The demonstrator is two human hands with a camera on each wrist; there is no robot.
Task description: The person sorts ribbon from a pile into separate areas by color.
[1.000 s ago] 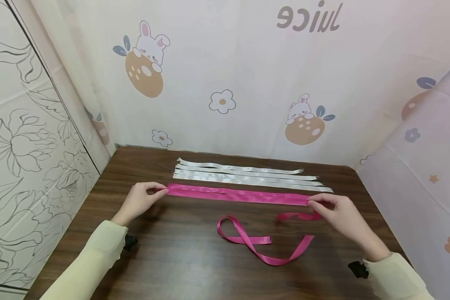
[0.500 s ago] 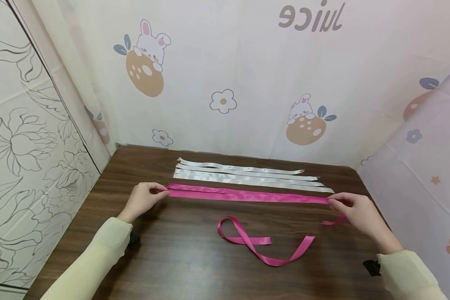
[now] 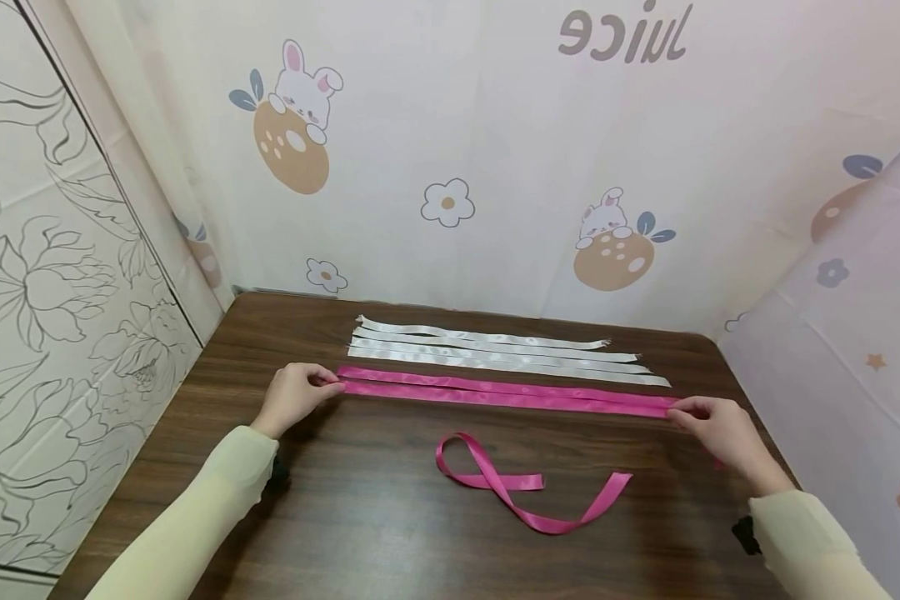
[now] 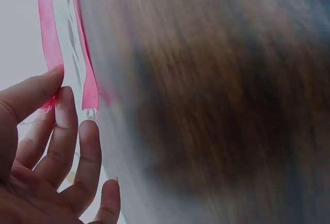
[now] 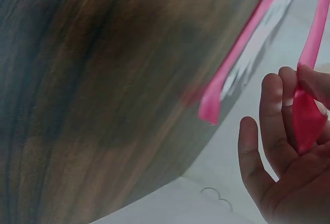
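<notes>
Between my hands a pink satin ribbon (image 3: 510,401) is stretched taut from left to right. My left hand (image 3: 292,398) pinches its left end between thumb and index finger, the other fingers loosely bent. Close to its other end, my right hand (image 3: 723,429) pinches it too, and a short pink tail (image 5: 308,121) hangs into the palm. Both wrist views show this held ribbon raised above the table. Just beyond it a second pink ribbon (image 5: 232,67) lies flat on the table. Nearer to me a third pink ribbon (image 3: 547,524) lies looped and twisted.
Several white ribbons (image 3: 435,354) lie side by side behind the pink ones, their ends frayed. The dark wooden table (image 3: 345,500) meets a printed curtain (image 3: 495,125) at the back. A flower-patterned panel (image 3: 45,292) stands at the left.
My right hand has moved right along the held ribbon and then slightly toward me, shortening the loose tail. The ribbon now shows apart from the one behind it. My left hand has barely moved.
</notes>
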